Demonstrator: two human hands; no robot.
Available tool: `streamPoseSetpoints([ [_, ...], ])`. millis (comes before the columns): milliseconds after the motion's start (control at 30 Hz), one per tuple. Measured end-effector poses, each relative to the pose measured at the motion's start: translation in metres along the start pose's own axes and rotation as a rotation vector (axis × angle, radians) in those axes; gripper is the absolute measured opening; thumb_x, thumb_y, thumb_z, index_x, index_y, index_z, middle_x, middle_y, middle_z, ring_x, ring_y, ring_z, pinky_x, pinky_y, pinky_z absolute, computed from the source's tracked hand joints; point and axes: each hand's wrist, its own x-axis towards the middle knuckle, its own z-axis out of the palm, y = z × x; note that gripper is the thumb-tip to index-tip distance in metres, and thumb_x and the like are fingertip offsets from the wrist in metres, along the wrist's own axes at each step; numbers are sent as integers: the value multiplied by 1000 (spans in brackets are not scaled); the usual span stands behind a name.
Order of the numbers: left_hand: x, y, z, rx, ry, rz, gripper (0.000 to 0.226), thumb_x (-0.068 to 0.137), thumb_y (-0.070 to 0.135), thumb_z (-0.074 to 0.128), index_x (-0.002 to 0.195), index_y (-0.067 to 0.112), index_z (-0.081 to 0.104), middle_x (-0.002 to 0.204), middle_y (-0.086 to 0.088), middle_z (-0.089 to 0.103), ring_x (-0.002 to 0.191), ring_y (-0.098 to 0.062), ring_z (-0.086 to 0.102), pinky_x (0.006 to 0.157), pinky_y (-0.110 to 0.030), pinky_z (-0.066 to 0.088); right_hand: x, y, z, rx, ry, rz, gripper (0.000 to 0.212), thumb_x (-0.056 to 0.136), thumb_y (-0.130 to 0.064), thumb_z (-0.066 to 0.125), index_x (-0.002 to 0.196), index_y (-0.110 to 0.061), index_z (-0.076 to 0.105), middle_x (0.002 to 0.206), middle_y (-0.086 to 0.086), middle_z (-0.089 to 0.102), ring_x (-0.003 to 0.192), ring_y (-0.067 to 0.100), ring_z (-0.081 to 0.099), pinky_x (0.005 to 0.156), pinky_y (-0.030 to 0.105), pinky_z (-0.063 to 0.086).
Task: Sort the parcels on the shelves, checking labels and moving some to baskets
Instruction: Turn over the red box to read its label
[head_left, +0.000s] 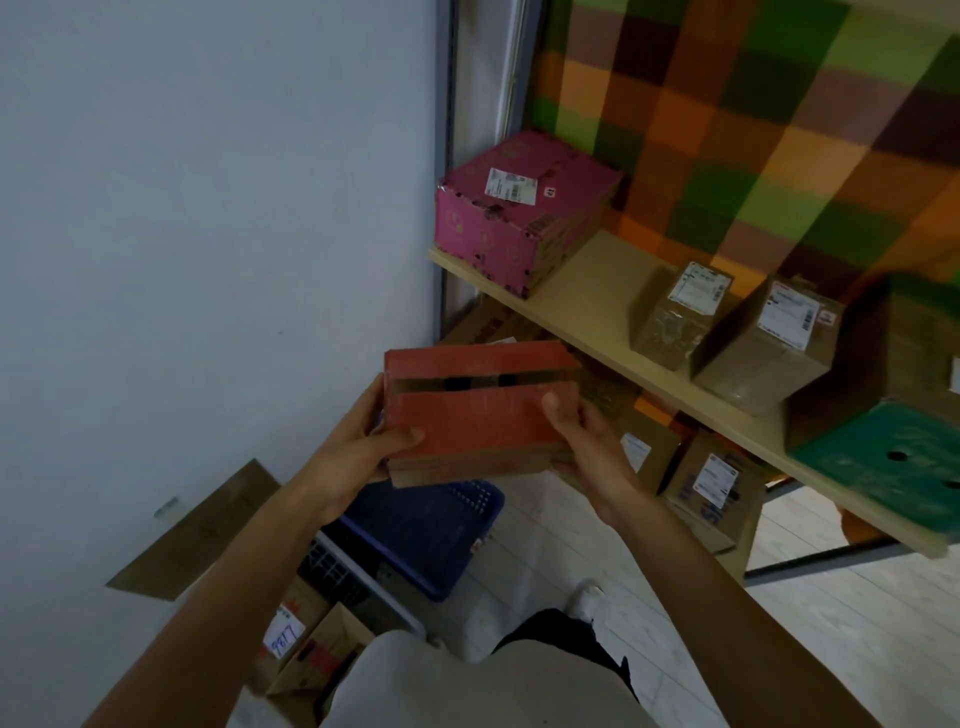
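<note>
- The left hand (358, 447) and right hand (582, 441) were both clamped on a flat red cardboard parcel (478, 410), one at each short end, thumbs on its top face; each grip was closed firmly on the box.
- The parcel was held in the air just below centre, clear of the pale wooden shelf (587, 296), which ran from 12 toward 4 o'clock.
- Directly under the parcel, at 6 o'clock from it, sat a dark blue plastic basket (431, 535) on the floor, so a drop into it looked like the likely step in hand.
- No label showed on the parcel's upper face, only a slot along the flaps; any label was probably underneath or on a hidden side.
- Much seemed left to do: a pink cardboard box (514, 218) at 12 o'clock, two small brown taped cartons (675, 317) at 2 o'clock and a green box with holes (883, 457) at 3 o'clock sat on the shelf.
- More brown cartons on the lower shelf (711, 483) stood partly behind the right wrist.
- Label text was too blurred to read.
- The basket's contents were hidden by the parcel and arms; the green box was cut off at the right edge.
</note>
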Motion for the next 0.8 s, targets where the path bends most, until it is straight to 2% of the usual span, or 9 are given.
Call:
streamPoseSetpoints([
  [67, -2, 0, 3, 20, -18, 29, 61, 89, 20, 67, 134, 51, 41, 109, 34, 65, 100, 1, 67, 70, -24, 58, 1, 0, 2, 24, 24, -16, 70, 69, -56, 69, 132, -32, 51, 121, -9, 63, 109, 11, 63, 88, 33, 56],
  [167, 1, -2, 4, 14, 14, 66, 69, 90, 13, 66, 144, 44, 37, 120, 30, 60, 107, -2, 65, 73, -22, 58, 6, 7, 3, 25, 133, 2, 66, 79, -36, 78, 136, -22, 49, 124, -3, 62, 112, 19, 64, 91, 41, 58],
  [267, 4, -6, 3, 15, 9, 89, 75, 86, 15, 70, 149, 37, 35, 128, 23, 57, 117, -7, 61, 81, -23, 58, 4, 8, 3, 28, 147, -16, 59, 85, -23, 76, 136, -20, 47, 118, -7, 61, 109, 18, 64, 76, 27, 60],
  [367, 2, -2, 2, -29, 51, 66, 97, 60, 55, 87, 142, 34, 40, 123, 14, 59, 103, -8, 67, 70, -24, 59, 5, 6, 1, 22, 122, 6, 58, 78, -43, 75, 127, -25, 49, 120, -3, 61, 108, 17, 65, 73, 26, 60],
  [433, 1, 3, 5, -53, 112, 22, 99, 57, 74, 77, 137, 28, 42, 115, 5, 60, 90, -11, 69, 60, -25, 57, 3, 2, 2, 37, 96, 48, 73, 68, -74, 66, 123, -28, 52, 121, 0, 64, 107, 18, 66, 82, 38, 59],
  [533, 7, 2, 10, -58, 194, 2, 64, 83, 51, 62, 136, 22, 42, 127, -1, 58, 98, -12, 65, 63, -25, 56, 6, 4, 6, -11, 113, 72, 108, 50, -98, 54, 130, -26, 55, 120, 1, 69, 107, 18, 68, 88, 46, 58],
  [633, 10, -5, 12, 11, 253, 57, 47, 91, 37, 63, 132, 23, 43, 133, -4, 56, 98, -9, 63, 64, -19, 55, 10, 4, 9, 17, 182, 74, 110, 45, -100, 56, 123, -23, 58, 117, 2, 69, 104, 18, 69, 88, 43, 58],
  [734, 9, -14, 13, 138, 334, 139, 55, 85, 42, 67, 133, 27, 45, 131, 1, 56, 98, -8, 63, 71, -22, 56, 6, -2, 12, 33, 226, 41, 75, 68, -79, 52, 117, -23, 52, 111, -3, 65, 95, 9, 65, 71, 22, 53],
  [800, 7, -17, 16, 236, 372, 200, 66, 80, 47, 66, 140, 25, 45, 128, 6, 56, 103, -13, 62, 79, -28, 56, 5, -3, 15, 27, 218, -1, 69, 74, -70, 53, 125, -25, 50, 111, -7, 65, 93, 5, 65, 65, 16, 51],
])
